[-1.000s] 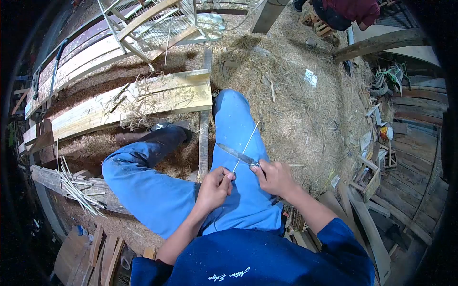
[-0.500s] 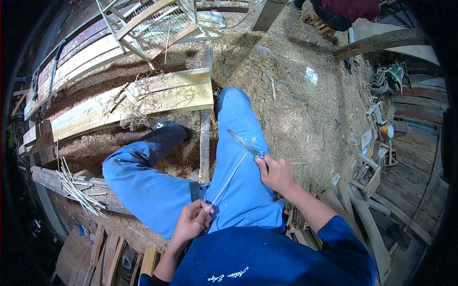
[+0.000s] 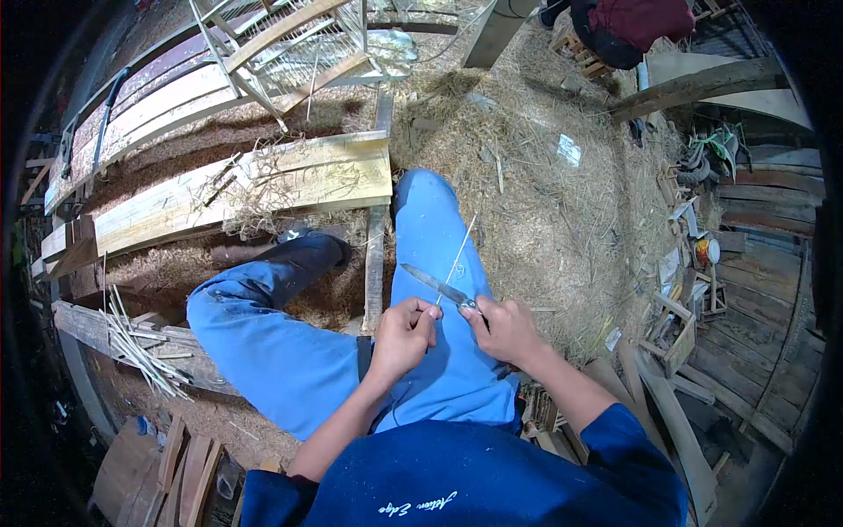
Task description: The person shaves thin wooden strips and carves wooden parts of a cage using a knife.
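My right hand is closed round the handle of a knife, its blade pointing up and left over my right thigh. Between the fingers of my left hand I pinch a thin pale wooden stick, which runs up and to the right past the blade. Stick and blade cross in this view, close to my left fingertips. Both hands are near each other above the blue trousers.
A bundle of thin sticks lies on a beam at left. Long planks strewn with shavings stand ahead, near a slatted wooden frame. Another person is at the upper right. Straw and shavings cover the floor.
My left hand has moved up and right toward the knife, and the stick now extends beyond the blade. The right hand has shifted slightly, with the blade tilted flatter.
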{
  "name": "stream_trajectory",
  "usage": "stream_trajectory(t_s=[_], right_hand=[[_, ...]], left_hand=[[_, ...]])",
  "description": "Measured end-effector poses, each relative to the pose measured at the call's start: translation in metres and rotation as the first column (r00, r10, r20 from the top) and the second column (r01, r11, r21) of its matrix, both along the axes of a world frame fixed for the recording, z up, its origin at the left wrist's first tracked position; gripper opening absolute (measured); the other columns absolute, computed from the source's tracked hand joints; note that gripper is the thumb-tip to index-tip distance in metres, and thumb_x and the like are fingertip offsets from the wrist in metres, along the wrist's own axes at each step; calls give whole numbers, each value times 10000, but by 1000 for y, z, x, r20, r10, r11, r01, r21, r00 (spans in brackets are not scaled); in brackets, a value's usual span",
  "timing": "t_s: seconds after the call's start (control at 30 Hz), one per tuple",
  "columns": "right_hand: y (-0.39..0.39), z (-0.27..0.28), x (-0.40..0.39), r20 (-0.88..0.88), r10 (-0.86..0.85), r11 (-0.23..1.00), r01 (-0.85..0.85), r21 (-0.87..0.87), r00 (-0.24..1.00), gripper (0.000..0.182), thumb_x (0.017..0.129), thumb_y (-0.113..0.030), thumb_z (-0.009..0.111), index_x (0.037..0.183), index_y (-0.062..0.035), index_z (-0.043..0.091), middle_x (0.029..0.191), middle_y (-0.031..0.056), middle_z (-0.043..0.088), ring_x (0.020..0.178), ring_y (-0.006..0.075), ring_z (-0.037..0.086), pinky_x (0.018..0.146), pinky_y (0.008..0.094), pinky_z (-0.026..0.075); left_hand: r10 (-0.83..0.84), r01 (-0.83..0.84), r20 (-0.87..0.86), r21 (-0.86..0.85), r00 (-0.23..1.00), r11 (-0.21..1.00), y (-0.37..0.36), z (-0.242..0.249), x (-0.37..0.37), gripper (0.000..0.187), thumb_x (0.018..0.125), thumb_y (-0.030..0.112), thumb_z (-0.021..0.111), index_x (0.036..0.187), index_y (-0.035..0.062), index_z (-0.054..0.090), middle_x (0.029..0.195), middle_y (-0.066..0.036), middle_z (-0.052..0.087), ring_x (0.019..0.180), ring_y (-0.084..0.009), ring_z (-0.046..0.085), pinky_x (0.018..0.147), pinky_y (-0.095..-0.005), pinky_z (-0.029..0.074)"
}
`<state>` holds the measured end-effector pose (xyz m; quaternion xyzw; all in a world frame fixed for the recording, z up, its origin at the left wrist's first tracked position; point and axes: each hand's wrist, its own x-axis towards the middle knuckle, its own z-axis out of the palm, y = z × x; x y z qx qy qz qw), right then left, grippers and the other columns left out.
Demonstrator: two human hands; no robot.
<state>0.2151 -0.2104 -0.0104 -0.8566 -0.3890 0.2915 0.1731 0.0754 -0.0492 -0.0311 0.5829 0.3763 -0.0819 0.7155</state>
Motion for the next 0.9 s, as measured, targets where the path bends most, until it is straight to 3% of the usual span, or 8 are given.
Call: stream_trajectory(t_s=[0.27, 0.37, 0.57, 0.67, 0.8, 0.9], right_hand=[[0, -4, 2, 28, -62, 997, 63, -45, 998, 436, 1027, -421, 591, 819, -41, 645, 631, 276, 640, 639, 501, 679, 601, 599, 544], [0, -10, 1, 41, -94, 994, 95, -45, 995, 431, 1025, -415, 595, 816, -42, 642, 627, 273, 638, 634, 501, 677, 596, 601, 542], [2, -20, -4, 116, -155, 987, 159, -23, 981, 414, 1026, -396, 597, 811, -45, 627, 612, 266, 628, 618, 496, 671, 573, 591, 533], [2, -14, -6, 55, -163, 985, 159, 69, 985, 374, 1024, -314, 623, 780, -32, 588, 586, 246, 592, 577, 474, 643, 537, 568, 484], [-3, -9, -4, -9, -88, 994, 89, 65, 996, 410, 1027, -391, 603, 811, -43, 622, 600, 264, 612, 601, 488, 664, 554, 587, 517], [-3, -6, -3, -23, -28, 998, 29, 63, 999, 411, 1027, -395, 605, 817, -42, 630, 597, 257, 616, 594, 483, 664, 553, 587, 517]], left_hand=[[23, -15, 48, -177, 999, 984, 10, 17, -55, 239, 1084, 200, 601, 982, -8, 663, 643, -1, 587, 559, -65, 517, 516, -255, 390], [-33, 7, -100, -251, 994, 968, 23, 38, -80, 236, 1086, 196, 599, 976, -5, 660, 653, -2, 583, 558, -67, 504, 519, -249, 380], [-11, -30, -139, -291, 990, 956, 28, 41, -108, 260, 1091, 233, 593, 978, 14, 678, 620, -14, 595, 493, -64, 484, 464, -248, 357], [-17, -20, -135, -268, 991, 963, 23, 36, -90, 271, 1096, 237, 579, 996, 13, 694, 611, -20, 610, 466, -62, 473, 445, -252, 352], [-29, 23, -34, -185, 999, 983, 7, 10, -36, 270, 1095, 201, 555, 1013, -3, 712, 607, -26, 621, 499, -63, 498, 471, -273, 379], [-37, 30, -63, -101, 997, 994, 4, 8, 1, 254, 1083, 167, 548, 1005, -11, 712, 612, -35, 629, 518, -69, 516, 490, -276, 393]])
